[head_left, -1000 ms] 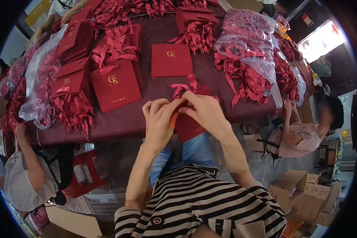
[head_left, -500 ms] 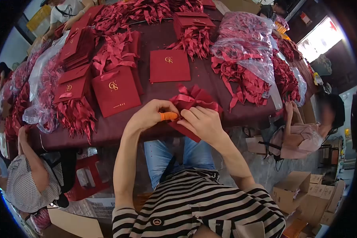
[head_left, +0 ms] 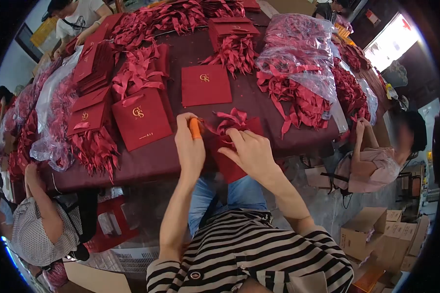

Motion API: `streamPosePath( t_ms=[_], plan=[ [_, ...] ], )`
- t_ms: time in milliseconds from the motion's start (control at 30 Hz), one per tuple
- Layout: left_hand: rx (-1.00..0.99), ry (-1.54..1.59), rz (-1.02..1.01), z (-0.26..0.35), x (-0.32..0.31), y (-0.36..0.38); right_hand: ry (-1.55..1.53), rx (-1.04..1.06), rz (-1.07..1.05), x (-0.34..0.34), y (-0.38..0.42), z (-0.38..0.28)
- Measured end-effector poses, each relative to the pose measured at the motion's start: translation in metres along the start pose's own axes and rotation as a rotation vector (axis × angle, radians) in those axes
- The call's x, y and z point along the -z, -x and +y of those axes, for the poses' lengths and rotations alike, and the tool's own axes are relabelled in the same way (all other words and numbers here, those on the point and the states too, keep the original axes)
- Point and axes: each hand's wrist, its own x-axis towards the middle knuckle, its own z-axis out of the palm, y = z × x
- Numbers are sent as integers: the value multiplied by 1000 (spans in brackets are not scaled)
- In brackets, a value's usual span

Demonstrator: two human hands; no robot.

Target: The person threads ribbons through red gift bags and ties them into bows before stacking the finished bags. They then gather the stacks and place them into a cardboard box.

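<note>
Two hands at work over near edge of table (head_left: 253, 93); right hand (head_left: 253, 152) grips red bag (head_left: 228, 168), thumb and fingers beside bunched ribbon (head_left: 235, 117); left hand (head_left: 190, 149), orange cover (head_left: 194, 128) on one digit, curled just left of bag; strand reaches toward its fingertips, whether pinched, cannot tell; step looks like working ribbon on bag; next move seems to call for steady right grip, left fingers guiding strand.

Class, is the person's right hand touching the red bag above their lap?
Touching: the head view shows the right hand over the red bag, thumb lying against it and fingers curled by its ribbon.
</note>
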Motion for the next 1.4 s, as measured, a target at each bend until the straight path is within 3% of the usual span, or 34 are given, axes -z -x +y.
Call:
streamPosePath(
  t_ms=[67,100,167,233,267,333,400,533,600,633,700,800,867,933,1000,1033,1067,1133,1300,1400],
  plan=[
    [-50,-284,63,-12,-17,10,-109,-41,-70,6,-2,-4],
    [-41,-432,9,-17,-20,13,-162,-33,6,5,-6,-1],
    [-112,-493,28,-18,-26,10,-180,-53,118,11,-27,8],
    [-188,-562,47,-18,-29,6,-148,67,194,3,-52,28],
    [-158,-599,46,-18,-31,2,-108,-7,65,-3,-60,31],
    [-132,-637,45,-19,-31,-1,-89,18,22,-24,-72,38],
    [-199,-589,85,-21,-30,-5,-66,25,-95,-42,-74,42],
    [-232,-515,86,-25,-26,-7,-159,-40,-106,-48,-72,47],
    [-278,-426,45,-22,-24,-7,-863,-364,-232,-40,-71,47],
    [-277,-424,39,-19,-24,-8,-862,-371,-231,-37,-70,47],
    [-243,-156,8,-15,-24,-12,-1156,-451,-360,-34,-67,48],
    [-196,-5,-95,-24,-21,-17,-1328,-399,-476,-46,-63,68],
    [-206,56,-152,-29,-16,-14,-1356,-418,-451,-41,-57,70],
    [95,429,-194,-19,-7,-2,-1384,-437,-416,-38,-56,68],
    [56,166,-388,-8,5,12,-1452,-491,-210,-38,-52,67],
    [35,69,-464,3,9,18,-1455,-484,-209,-35,-50,67],
    [117,107,-560,2,11,19,-1458,-468,-265,-31,-48,68],
    [184,231,-565,-3,10,18,-1459,-468,-324,-18,-48,61],
    [62,95,-698,19,24,15,-1393,-384,-198,11,-68,81],
    [147,325,-820,24,36,4,-1482,-383,-199,10,-68,80]
  ],
)
